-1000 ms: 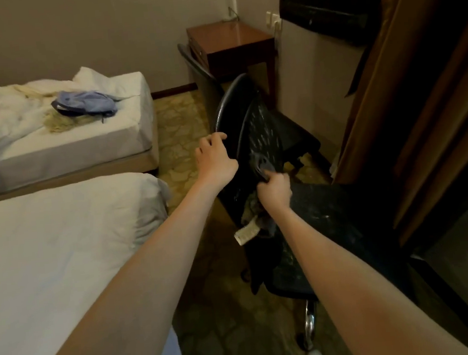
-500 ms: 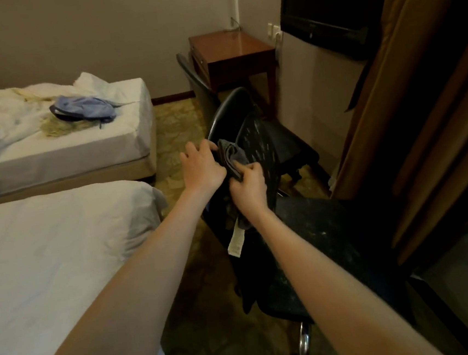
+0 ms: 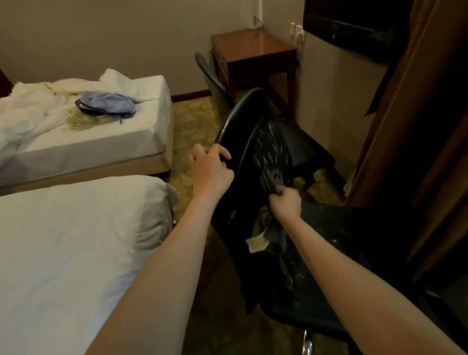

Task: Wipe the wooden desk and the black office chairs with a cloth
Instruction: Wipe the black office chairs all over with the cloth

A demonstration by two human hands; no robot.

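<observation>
The wooden desk is showing a polished, glossy red-brown top, while the black chair is looking like smooth, slightly shiny plastic on its back rim, with matt mesh inside it. The cloth is hanging soft and crumpled, a shiny metal leg is glinting below the chair, and the bed sheet is lying as matt white fabric.

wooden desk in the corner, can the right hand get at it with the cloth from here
Probably not: the right hand holds the cloth at the near chair, and a second chair stands before the wooden desk.
</observation>
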